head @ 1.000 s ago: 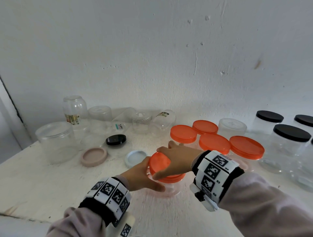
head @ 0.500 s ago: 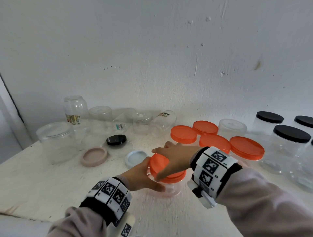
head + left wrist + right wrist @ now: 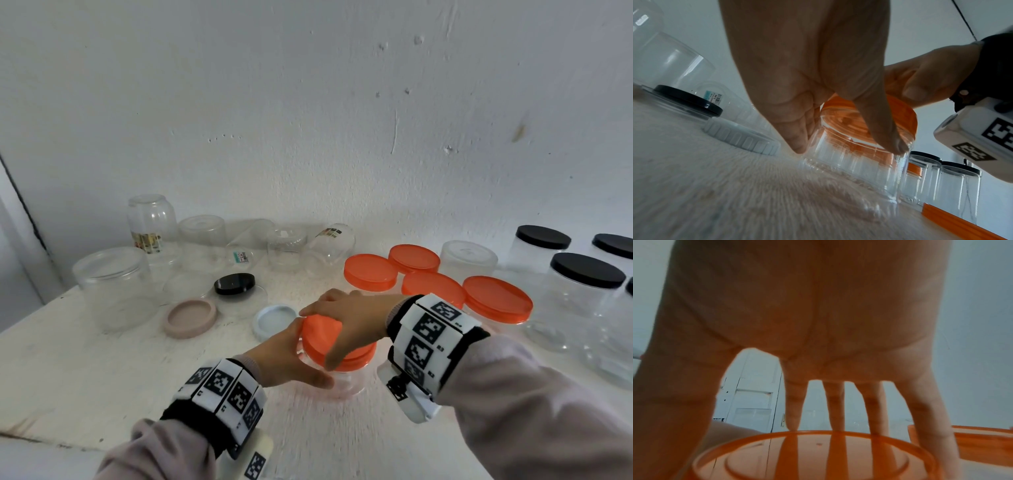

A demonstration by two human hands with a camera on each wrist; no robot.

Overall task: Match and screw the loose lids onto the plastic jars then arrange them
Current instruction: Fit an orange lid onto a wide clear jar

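A small clear plastic jar (image 3: pixel 346 378) (image 3: pixel 855 164) stands upright on the white table, near its front. My left hand (image 3: pixel 291 356) (image 3: pixel 813 91) grips the jar's wall from the left, thumb at the front. An orange lid (image 3: pixel 322 334) (image 3: pixel 898 112) (image 3: pixel 818 456) sits on its mouth. My right hand (image 3: pixel 346 318) (image 3: pixel 818 340) arches over the lid, fingers and thumb spread round its rim and gripping it. Loose lids lie to the left: a beige one (image 3: pixel 190 317), a pale blue one (image 3: pixel 274 318) (image 3: pixel 744 138) and a black one (image 3: pixel 235 283) (image 3: pixel 688 101).
Several orange-lidded jars (image 3: pixel 496 301) stand just behind my right wrist. Black-lidded jars (image 3: pixel 587 274) fill the right side. Open clear jars (image 3: pixel 113 291), some upside down or lying, line the wall at the back left. The table's front edge (image 3: pixel 51 445) runs at lower left.
My right hand has turned a little on the orange lid, its wrist drifting left. The left hand and the jar stay where they were.
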